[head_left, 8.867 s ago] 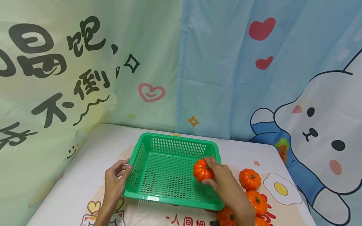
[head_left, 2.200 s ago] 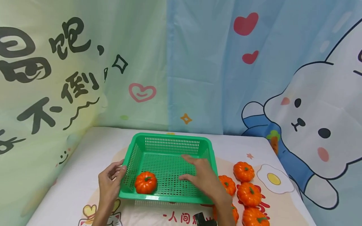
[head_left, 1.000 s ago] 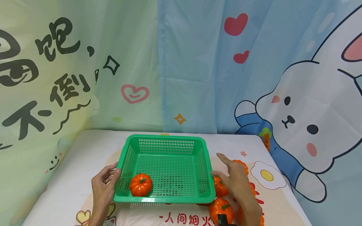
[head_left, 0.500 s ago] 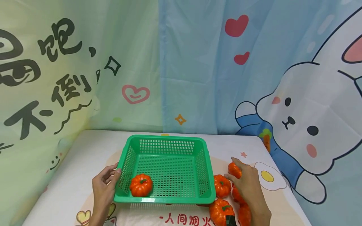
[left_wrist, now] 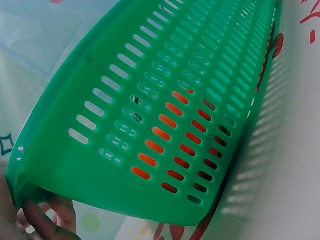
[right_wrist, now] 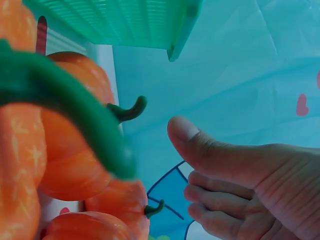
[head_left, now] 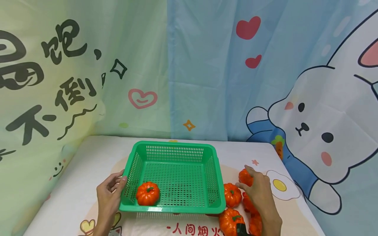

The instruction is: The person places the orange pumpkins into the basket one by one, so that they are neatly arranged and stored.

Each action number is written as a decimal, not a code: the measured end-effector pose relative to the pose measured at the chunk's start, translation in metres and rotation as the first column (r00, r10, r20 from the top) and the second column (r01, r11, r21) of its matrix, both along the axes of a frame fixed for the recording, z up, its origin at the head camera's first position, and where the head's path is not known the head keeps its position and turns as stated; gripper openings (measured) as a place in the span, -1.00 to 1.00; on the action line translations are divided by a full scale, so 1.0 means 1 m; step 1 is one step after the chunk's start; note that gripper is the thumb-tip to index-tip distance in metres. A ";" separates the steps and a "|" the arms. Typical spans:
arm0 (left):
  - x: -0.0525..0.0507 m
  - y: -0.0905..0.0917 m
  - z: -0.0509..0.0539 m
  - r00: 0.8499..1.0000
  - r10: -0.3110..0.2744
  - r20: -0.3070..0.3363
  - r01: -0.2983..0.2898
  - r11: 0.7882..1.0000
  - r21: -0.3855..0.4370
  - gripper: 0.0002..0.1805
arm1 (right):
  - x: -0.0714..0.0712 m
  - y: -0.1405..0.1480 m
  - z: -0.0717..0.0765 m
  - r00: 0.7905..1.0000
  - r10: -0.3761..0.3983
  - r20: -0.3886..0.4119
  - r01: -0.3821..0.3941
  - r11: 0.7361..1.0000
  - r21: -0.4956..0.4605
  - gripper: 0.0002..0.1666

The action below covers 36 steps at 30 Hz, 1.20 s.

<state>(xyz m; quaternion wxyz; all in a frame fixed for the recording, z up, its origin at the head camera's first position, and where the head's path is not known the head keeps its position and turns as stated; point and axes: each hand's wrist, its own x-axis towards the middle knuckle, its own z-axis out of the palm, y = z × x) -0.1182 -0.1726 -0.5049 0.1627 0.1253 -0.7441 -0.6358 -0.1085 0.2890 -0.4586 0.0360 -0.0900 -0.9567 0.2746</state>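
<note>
Holding the basket [head_left: 174, 209] with my left hand [head_left: 109, 190], right hand [head_left: 258, 189] spread by the far pumpkin [head_left: 245, 177], lower right! Picking up, I'd judge; next needs a pinch.

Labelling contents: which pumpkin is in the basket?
The orange pumpkin in the near-left corner of the green plastic basket; the other visible pumpkins are all outside it.

soft, even light — dimmer wrist views, nearest stem [right_wrist: 75, 100] blurry

One pumpkin [head_left: 147, 194] sits in the basket's [head_left: 172, 209] near-left corner, other pumpkins [head_left: 232, 195] between basket and the table's [head_left: 295, 218] right edge.
</note>
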 end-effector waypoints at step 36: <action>0.000 -0.002 -0.001 1.000 -0.004 0.030 0.004 1.000 -0.020 -0.64 | -0.009 0.032 -0.018 0.996 -0.027 0.084 0.024 0.999 0.037 0.04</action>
